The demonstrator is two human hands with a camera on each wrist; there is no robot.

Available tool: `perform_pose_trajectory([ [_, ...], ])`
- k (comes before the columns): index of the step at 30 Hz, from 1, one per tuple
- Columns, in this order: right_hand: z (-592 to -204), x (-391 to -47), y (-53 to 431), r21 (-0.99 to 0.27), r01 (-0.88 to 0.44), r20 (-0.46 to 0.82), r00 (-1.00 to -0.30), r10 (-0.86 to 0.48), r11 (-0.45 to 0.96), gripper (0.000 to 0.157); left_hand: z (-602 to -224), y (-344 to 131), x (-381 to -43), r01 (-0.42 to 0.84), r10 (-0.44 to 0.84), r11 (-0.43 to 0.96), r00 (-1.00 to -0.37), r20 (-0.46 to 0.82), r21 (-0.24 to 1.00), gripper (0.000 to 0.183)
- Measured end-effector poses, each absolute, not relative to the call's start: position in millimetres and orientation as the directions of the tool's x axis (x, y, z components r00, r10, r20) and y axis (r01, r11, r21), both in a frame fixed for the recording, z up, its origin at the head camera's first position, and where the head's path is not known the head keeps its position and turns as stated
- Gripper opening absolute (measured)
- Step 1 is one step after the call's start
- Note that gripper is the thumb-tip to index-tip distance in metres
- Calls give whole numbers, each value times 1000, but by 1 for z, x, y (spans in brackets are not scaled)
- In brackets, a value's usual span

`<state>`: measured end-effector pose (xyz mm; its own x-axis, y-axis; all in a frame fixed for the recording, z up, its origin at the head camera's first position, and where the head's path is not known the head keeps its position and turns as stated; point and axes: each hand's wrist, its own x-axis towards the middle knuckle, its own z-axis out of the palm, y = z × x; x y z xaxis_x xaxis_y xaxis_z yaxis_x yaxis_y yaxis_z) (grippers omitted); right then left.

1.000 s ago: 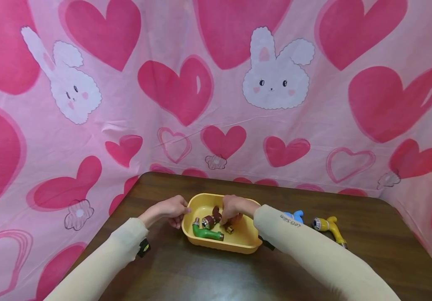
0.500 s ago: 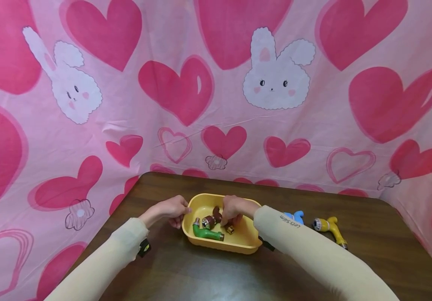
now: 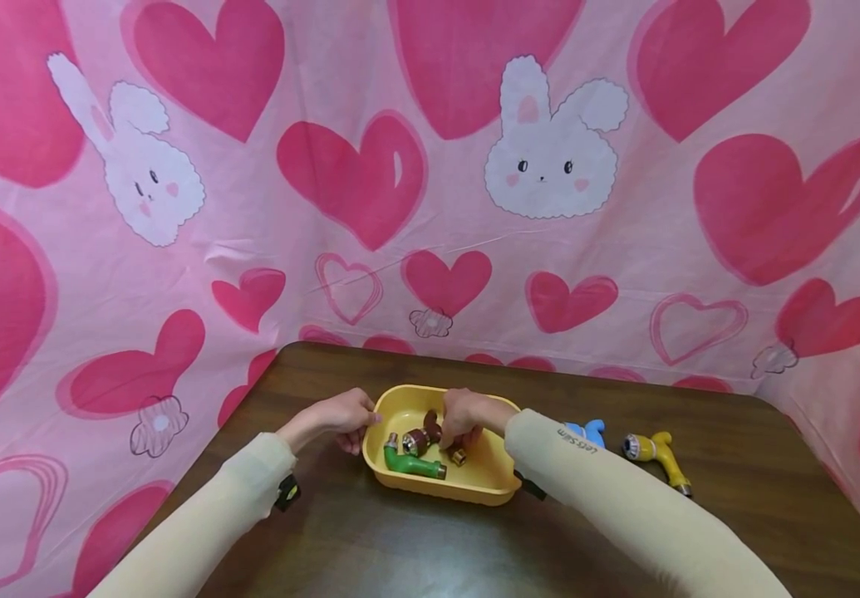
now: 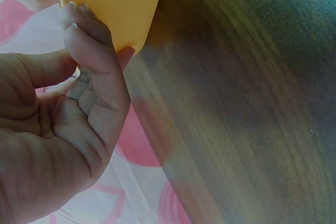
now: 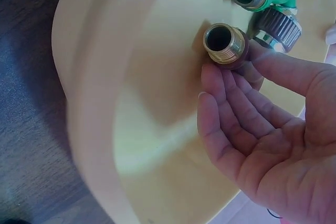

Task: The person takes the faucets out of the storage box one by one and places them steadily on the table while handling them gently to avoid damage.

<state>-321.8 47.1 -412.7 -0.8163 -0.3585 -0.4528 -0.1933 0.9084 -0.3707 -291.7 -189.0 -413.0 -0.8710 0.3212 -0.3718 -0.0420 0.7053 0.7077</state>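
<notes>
My left hand [image 3: 346,418] pinches the left rim of a yellow plastic basin [image 3: 440,489], thumb on the inside and fingers curled outside; in the left wrist view the basin wall [image 4: 123,9] rises beside the fingertips. My right hand [image 3: 464,414] reaches down into the basin. Its thumb and fingers grip a brown pipe fitting [image 3: 417,440], whose brass threaded end [image 5: 223,44] points up towards the camera in the right wrist view. The palm and fingers cover part of its body. A green pipe fitting [image 3: 416,465] lies in the basin just in front of the brown one.
On the dark wooden table [image 3: 370,548], a blue fitting [image 3: 592,431], partly hidden by the right sleeve, and a yellow fitting [image 3: 648,448] lie right of the basin. A pink cloth [image 3: 370,316] with hearts and rabbits hangs behind and at both sides.
The brass threaded end of the brown fitting has shifted very slightly under my right hand. The left hand stays on the basin rim, and the basin has not visibly moved.
</notes>
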Motion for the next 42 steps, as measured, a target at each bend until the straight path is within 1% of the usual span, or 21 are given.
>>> perform_pose_trajectory([
  [10, -413, -323, 48, -362, -220, -437, -818, -374, 906, 30, -412, -188, -291, -52, 309, 714, -872, -381, 698, 27],
  [20, -411, -322, 49, -358, -228, -441, -813, -379, 906, 30, -410, -188, -290, -50, 319, 716, -864, -390, 696, 27],
  [27, -411, -322, 52, -352, -241, -434, -814, -386, 905, 32, -411, -188, -291, -50, 314, 713, -869, -382, 700, 27],
  [30, -411, -322, 53, -353, -243, -433, -814, -388, 904, 31, -411, -188, -290, -45, 314, 715, -871, -378, 698, 27],
  [37, -408, -319, 55, -366, -241, -454, -797, -398, 899, 20, -411, -187, -289, -49, 311, 718, -870, -383, 694, 27],
  [42, -404, -318, 56, -360, -251, -447, -799, -402, 898, 24, -409, -187, -288, -50, 313, 716, -869, -384, 696, 27],
])
